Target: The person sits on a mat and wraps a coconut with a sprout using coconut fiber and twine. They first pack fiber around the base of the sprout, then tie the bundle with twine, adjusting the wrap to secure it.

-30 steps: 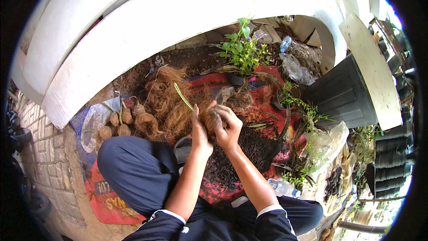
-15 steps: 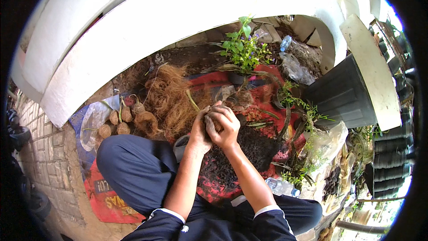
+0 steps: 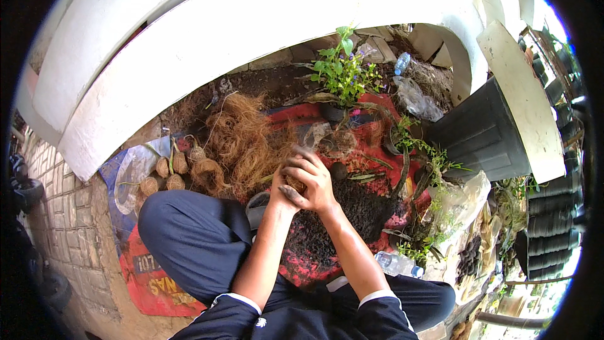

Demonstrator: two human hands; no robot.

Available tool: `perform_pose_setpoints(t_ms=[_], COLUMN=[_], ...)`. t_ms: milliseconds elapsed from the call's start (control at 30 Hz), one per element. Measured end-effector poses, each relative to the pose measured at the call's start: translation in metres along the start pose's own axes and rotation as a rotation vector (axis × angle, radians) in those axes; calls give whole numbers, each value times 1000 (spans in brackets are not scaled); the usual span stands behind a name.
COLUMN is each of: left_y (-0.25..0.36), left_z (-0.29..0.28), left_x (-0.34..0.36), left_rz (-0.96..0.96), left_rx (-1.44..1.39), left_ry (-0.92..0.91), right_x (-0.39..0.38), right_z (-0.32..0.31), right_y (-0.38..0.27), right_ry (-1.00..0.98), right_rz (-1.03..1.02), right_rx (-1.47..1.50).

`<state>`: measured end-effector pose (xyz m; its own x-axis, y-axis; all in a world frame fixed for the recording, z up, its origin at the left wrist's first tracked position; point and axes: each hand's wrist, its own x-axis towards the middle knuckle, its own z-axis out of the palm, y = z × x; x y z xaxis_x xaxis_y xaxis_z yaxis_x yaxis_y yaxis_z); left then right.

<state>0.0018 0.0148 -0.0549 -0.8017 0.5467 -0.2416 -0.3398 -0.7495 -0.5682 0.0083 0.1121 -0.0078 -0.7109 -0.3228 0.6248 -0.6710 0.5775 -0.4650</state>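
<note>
Grip: your left hand (image 3: 277,190) and right hand (image 3: 318,186) are cupped around a brown fibrous ball (image 3: 294,184), mostly hidden, left of the dark soil heap (image 3: 358,204) and on the near right of the coconut-fibre pile (image 3: 236,135). Judged risks: uneven squeezing could crack the ball; loosely packed strands could unravel; a slackened palm could drop it.

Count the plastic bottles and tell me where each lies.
2: an upper bottle beyond the crumpled bag, and a lower bottle by the person's right leg. Others may be hidden in the litter.
</note>
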Motion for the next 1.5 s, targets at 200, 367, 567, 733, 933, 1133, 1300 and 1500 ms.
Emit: perform_pose_setpoints(t_ms=[200, 367, 567, 733, 933, 1133, 1300, 1500], left_y=[-11, -15, 0, -4, -8, -17, -8, 1], left_z=[11, 9, 2, -12, -3, 8, -7, -9], left_x=[1, 0, 6, 5, 10, 8, 12, 7], left_rz=[210, 391, 286, 108, 171, 521, 427, 160], left_rx=[992, 981, 738, 521, 968, 1230, 1033, 696], left_ry=[61, 148, 191, 63, 29, 117, 335, -51], right_x=[-6, -8, 4, 13, -5, -12, -7, -7], right_z=[14, 28, -4, -21, 1, 25, 21, 1], right_y=[-4, -3, 6, 5, 2, 5, 13, 11], right_ry=[393, 186, 171, -120, 240, 381, 233, 73], right_rz=[515, 636, 651, -117, 299, 887, 720, 25], right_rx=[164, 74, 705, -43, 108, 602, 619, 32])
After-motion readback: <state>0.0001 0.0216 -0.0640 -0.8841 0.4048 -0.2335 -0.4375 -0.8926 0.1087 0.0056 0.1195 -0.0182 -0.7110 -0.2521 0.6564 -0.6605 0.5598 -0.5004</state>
